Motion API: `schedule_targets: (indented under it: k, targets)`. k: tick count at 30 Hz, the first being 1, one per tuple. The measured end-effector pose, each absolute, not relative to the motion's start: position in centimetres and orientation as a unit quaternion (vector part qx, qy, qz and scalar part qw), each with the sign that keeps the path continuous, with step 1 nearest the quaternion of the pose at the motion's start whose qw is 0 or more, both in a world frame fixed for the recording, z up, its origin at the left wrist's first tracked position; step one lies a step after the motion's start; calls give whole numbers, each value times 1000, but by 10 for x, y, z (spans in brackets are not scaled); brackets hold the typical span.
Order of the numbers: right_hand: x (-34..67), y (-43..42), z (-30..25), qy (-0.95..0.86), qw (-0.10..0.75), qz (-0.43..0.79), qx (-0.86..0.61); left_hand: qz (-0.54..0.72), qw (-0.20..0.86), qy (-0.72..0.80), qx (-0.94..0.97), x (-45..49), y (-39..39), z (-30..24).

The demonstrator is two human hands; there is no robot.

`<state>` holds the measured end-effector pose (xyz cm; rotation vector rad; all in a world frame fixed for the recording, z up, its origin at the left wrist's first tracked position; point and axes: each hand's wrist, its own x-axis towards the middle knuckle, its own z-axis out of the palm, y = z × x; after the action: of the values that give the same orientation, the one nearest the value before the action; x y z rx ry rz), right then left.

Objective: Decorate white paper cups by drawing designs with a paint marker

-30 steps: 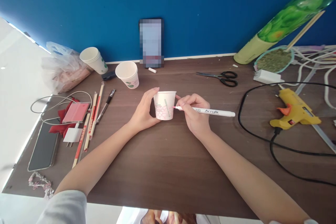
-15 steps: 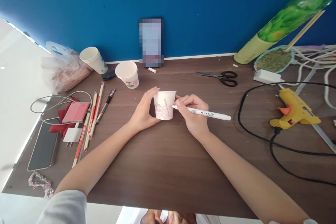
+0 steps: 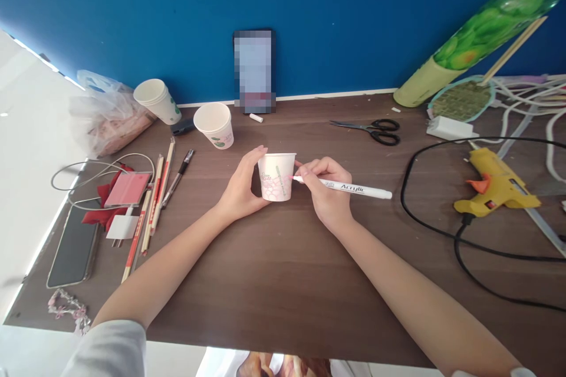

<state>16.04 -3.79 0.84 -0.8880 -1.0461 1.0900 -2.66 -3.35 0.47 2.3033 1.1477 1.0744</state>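
Observation:
A white paper cup [image 3: 277, 179] with pink line drawing and printed green marks stands upright on the brown table [image 3: 283, 283]. My left hand [image 3: 243, 188] is closed around the cup's left side, thumb near its base and fingers by the rim. In my right hand [image 3: 326, 188] is a white acrylic marker [image 3: 360, 189], held like a pen. Its pink tip meets the cup's right side, or is very close to it. Fingers of the right hand reach partly behind the cup.
Beyond the cup are another paper cup [image 3: 214, 125], a propped phone [image 3: 253, 70] and black scissors [image 3: 374, 130]. Wrapped chopsticks [image 3: 145, 218], a pen [image 3: 178, 178] and a second phone [image 3: 73, 247] lie left. A yellow glue gun [image 3: 497, 182] with a looping black cord lies right.
The marker's back end has shifted slightly right, and its tip has moved a little on the cup. The left hand and cup stay almost the same.

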Motion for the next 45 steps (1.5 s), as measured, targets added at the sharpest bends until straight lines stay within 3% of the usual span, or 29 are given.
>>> schedule_targets:
  k: [11,45]
  targets:
    - [162,-39,13,-451,632,509,-371,363,235,456,778,-26,-36,-4]
    - [157,-46,27,-536,600,426,-414,351,175,453,801,-25,-36,0]
